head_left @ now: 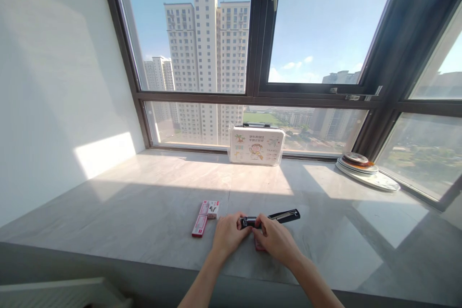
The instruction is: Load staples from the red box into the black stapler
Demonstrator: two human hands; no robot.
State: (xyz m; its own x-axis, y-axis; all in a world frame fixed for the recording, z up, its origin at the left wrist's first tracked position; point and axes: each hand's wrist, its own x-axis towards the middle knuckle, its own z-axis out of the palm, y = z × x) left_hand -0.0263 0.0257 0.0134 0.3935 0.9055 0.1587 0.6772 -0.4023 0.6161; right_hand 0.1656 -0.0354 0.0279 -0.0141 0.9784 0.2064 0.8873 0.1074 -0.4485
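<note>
A black stapler (277,216) lies opened out on the grey stone window ledge (144,202), its long arm pointing right. My left hand (228,235) is closed around the stapler's left end. My right hand (274,239) pinches the stapler near its middle, and a small red thing (258,246) peeks out under this hand. Just left of my hands lie a small red and white staple box (212,209) and a red sleeve (199,225) beside it.
A white plastic case with a cartoon print (256,146) stands against the window at the back. A stack of plates (364,167) sits at the right rear of the ledge. A white wall borders the left side.
</note>
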